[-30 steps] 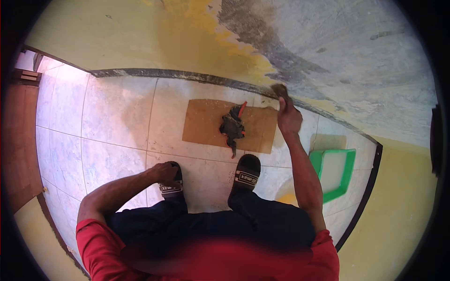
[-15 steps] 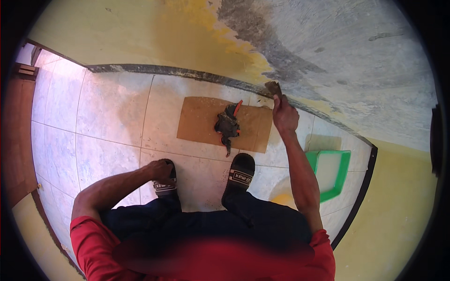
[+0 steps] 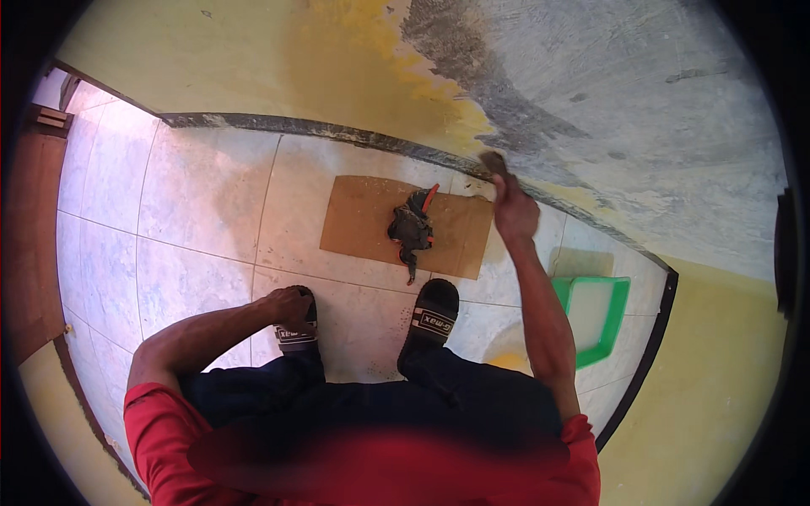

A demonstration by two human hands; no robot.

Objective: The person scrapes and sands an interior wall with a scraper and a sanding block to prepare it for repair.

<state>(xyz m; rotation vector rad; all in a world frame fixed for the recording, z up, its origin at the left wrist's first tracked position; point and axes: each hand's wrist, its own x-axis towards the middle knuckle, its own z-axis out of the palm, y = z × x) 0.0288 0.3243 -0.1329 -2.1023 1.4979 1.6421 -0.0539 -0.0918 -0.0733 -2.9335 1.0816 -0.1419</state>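
Note:
My right hand (image 3: 515, 208) is closed round a scraper (image 3: 493, 162). Its short, dull blade is close to the foot of the wall, beside the dark skirting; whether it touches is hard to tell. A patched wall (image 3: 582, 84) rises there, yellow paint giving way to dark and pale grey bare plaster. My left hand (image 3: 293, 309) hangs loosely above the slipper on my left foot, fingers drooping and holding nothing. Between my feet and the wall, a crumpled black cloth-like thing with red-orange parts (image 3: 411, 229) lies on a brown board (image 3: 354, 215).
A green tray (image 3: 618, 325) with a whitish inside stands on the tiles right of my forearm. Something yellow (image 3: 510, 363) is partly hidden by my right leg. Dark skirting (image 3: 337, 131) runs along the wall. A brown wooden door (image 3: 34, 244) is at the far left.
My right hand and the scraper have shifted very slightly. The view has tilted a little, and the left hand keeps its place.

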